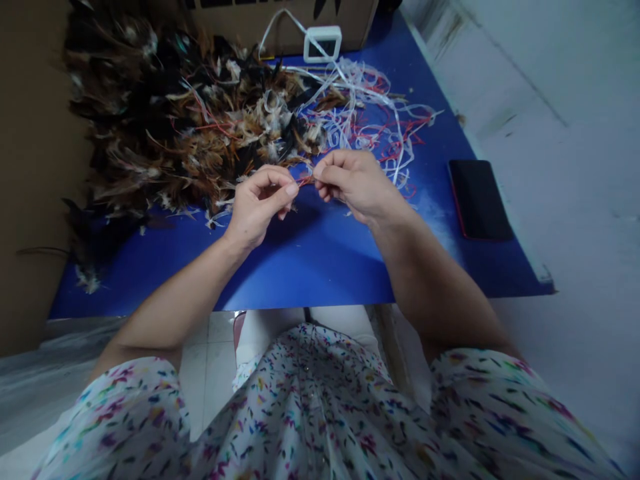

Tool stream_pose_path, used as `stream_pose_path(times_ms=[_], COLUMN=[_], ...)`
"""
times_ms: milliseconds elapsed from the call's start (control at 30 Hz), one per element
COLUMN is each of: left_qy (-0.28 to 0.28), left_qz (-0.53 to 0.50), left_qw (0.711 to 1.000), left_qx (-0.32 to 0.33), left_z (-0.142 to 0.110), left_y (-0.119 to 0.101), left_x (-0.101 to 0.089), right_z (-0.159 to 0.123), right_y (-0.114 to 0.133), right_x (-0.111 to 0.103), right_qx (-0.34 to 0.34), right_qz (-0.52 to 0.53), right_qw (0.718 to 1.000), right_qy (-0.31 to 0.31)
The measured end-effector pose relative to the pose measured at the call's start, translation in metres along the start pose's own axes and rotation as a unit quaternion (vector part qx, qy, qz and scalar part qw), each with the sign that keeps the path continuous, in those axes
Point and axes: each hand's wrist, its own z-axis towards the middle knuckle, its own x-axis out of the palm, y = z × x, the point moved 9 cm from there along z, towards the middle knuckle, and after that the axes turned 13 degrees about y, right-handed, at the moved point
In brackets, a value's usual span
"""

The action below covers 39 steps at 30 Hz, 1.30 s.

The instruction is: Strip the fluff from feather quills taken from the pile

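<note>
A thin red string point(304, 180) stretches across the short gap between my two hands, above the blue table. My left hand point(261, 203) pinches one end between thumb and forefinger. With thumb and forefinger pressed together, my right hand point(350, 179) grips the other end. Just beyond my left hand lies a large heap of brown, black and whitish feathers point(210, 143). Behind my right hand is a loose tangle of white ribbons and red strings point(367, 113). Whether anything else is tied to the string is too small to tell.
A dark phone point(480, 199) lies near the right edge of the blue table point(310, 273). At the back, a small white-framed device point(323, 44) stands before a cardboard box point(280, 30). Brown cardboard point(33, 167) rises at the left, a pale wall point(575, 133) at the right.
</note>
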Motion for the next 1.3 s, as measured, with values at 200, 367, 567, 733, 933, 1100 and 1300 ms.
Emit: stream_pose_path(times_ms=[200,367,567,733,933,1100,1300], left_qy=[-0.005,-0.002,-0.024,-0.047,-0.052,-0.054,-0.05], left_qz=[-0.104,-0.098,-0.181,-0.268,-0.269,-0.259,-0.26], left_qw=[0.995,0.995,0.982,0.96,0.959,0.96,0.958], left_qx=[-0.007,-0.035,-0.043,-0.066,-0.076,-0.093,-0.107], left_z=[0.001,0.002,0.001,0.002,0.0,-0.001,-0.001], left_y=[0.004,0.011,0.009,0.007,0.009,0.007,0.004], left_x=[-0.003,-0.003,0.0,0.003,0.002,0.004,0.007], right_z=[-0.001,-0.001,0.0,-0.006,-0.006,-0.005,-0.003], right_y=[-0.005,-0.006,-0.001,0.013,0.009,0.004,0.003], right_x=[0.011,0.014,0.01,-0.002,0.014,0.02,0.016], right_qx=[0.026,0.031,-0.002,-0.059,-0.028,-0.021,-0.027], right_qz=[0.032,0.037,-0.005,-0.058,-0.099,-0.059,-0.059], right_qw=[0.999,0.998,1.0,0.995,0.995,0.998,0.998], right_qy=[0.032,0.042,0.012,-0.058,0.007,0.017,0.005])
